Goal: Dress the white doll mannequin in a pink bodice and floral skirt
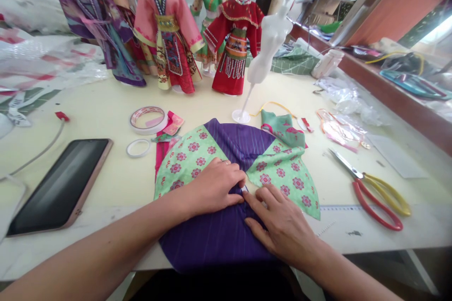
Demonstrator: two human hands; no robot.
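A rounded patchwork fabric of purple striped and green flowered panels lies at the table's front edge, with a gap near its middle. My left hand is closed on the purple fabric beside that gap, fingers curled and thumb pressed along the edge. My right hand rests from the other side, its index fingertip touching the fabric near my left thumb. Its thumb lies apart on the purple panel. Something small and white shows between the fingertips, too little to name.
Scissors lie at right, a phone at left. Behind the fabric are a tape roll, a white ring, green scraps and a bare mannequin. Dressed doll forms stand along the back. A ruler lies near the front.
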